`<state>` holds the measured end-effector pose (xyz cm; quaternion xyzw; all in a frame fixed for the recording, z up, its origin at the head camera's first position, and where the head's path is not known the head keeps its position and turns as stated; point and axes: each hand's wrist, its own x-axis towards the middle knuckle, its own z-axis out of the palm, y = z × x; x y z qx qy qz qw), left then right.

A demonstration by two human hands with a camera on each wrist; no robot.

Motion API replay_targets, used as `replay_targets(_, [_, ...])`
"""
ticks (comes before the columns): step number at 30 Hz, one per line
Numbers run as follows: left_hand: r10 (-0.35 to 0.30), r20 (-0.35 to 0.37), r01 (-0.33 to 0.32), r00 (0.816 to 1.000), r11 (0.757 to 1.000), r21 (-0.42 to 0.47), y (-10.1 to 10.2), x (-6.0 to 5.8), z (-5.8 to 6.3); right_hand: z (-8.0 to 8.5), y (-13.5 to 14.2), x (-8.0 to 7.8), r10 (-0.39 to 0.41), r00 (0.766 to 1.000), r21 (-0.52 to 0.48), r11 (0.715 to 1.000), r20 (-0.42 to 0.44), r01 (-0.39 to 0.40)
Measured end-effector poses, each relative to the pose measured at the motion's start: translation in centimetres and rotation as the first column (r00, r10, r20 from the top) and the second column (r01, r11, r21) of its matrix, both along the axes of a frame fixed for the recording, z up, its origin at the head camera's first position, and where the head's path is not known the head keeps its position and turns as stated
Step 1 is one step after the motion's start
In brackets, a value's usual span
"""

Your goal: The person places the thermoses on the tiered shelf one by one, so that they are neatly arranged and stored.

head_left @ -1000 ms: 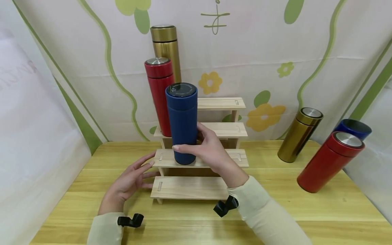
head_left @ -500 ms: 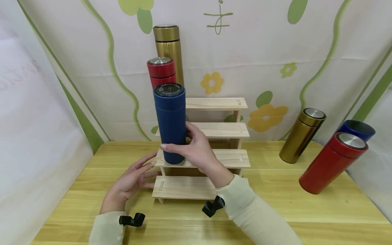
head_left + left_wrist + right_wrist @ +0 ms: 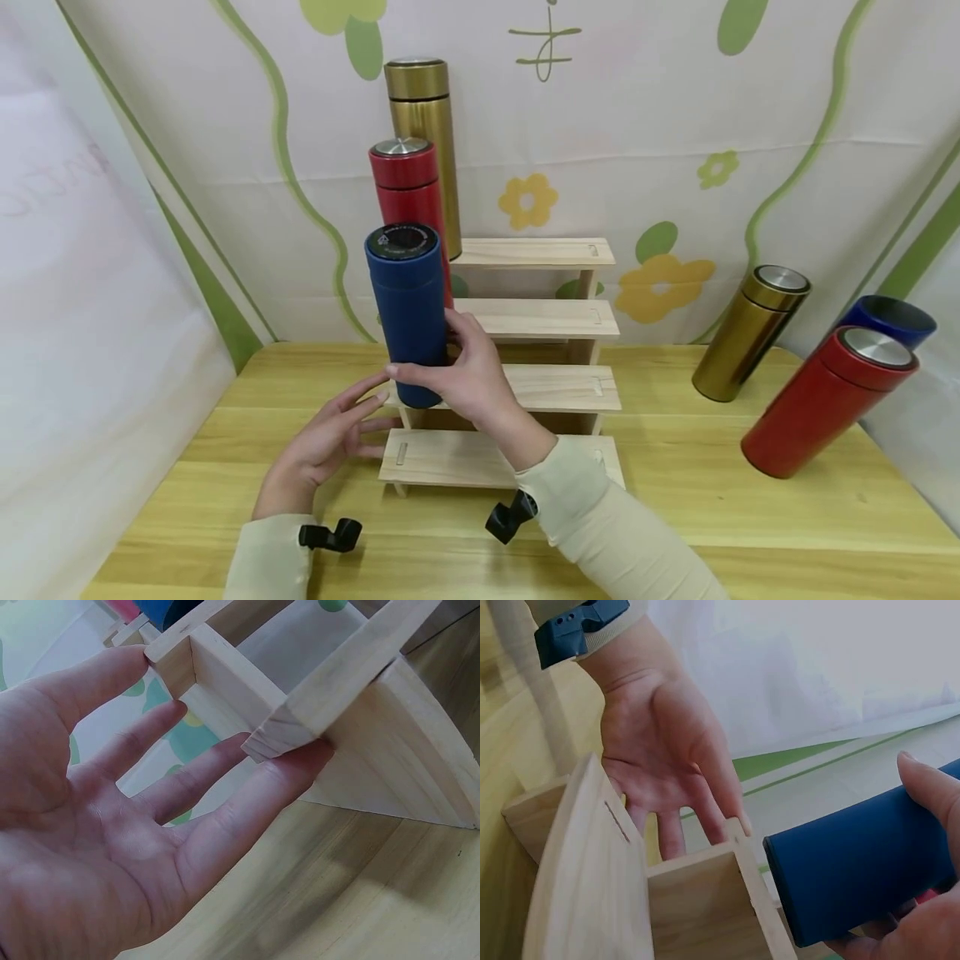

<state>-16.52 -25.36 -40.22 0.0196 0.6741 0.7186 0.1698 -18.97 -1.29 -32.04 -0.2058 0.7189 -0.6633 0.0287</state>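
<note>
In the head view my right hand (image 3: 480, 371) grips a blue thermos bottle (image 3: 408, 308) low on its body, thumb in front. The bottle's base is close over the left end of the second step from the bottom of a wooden stepped rack (image 3: 551, 387). My left hand (image 3: 318, 450) touches the rack's left side with spread fingers; the left wrist view shows fingertips against the ends of the step boards (image 3: 289, 735). Behind the blue bottle, a red thermos (image 3: 408, 192) stands one step higher, and a gold thermos (image 3: 422, 121) on the top step.
On the wooden table (image 3: 675, 517) to the right stand a gold thermos (image 3: 750, 333), a red thermos (image 3: 828, 404) and a dark blue cylinder (image 3: 896, 317) partly hidden behind the red one. A patterned cloth backdrop (image 3: 585, 192) hangs behind the rack.
My right hand has carried the blue bottle left along the second step, in front of the red thermos, and slightly lower. The left hand has stayed at the rack's side.
</note>
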Motion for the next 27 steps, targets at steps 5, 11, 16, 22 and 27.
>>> replay_targets(5, [0.003, 0.001, -0.003, 1.0, 1.0, 0.002, 0.1, 0.0, -0.1, -0.4, -0.3, 0.1, -0.008, 1.0, -0.021, 1.0, -0.025, 0.008])
replay_targets(11, [0.008, 0.002, -0.008, 1.0, 1.0, 0.01, 0.1, -0.1, -0.1, -0.7, -0.7, 0.3, -0.033, 0.996, -0.023, 0.999, -0.078, 0.031])
replay_targets(16, [0.01, 0.003, -0.01, 1.0, 1.0, 0.014, 0.0, 0.0, -0.1, -0.9, -1.1, 0.4, -0.074, 0.99, -0.016, 0.997, -0.12, 0.072])
replay_targets(22, [0.003, 0.0, -0.003, 1.0, 1.0, 0.007, 0.0, 0.0, -0.1, -1.3, -1.4, 0.5, -0.146, 0.975, 0.023, 0.988, -0.167, 0.152])
replay_targets(27, [0.005, -0.001, -0.005, 1.0, 1.0, 0.01, -0.1, 0.0, -0.1, -1.5, -1.5, 0.5, -0.199, 0.955, 0.056, 0.975, -0.22, 0.215])
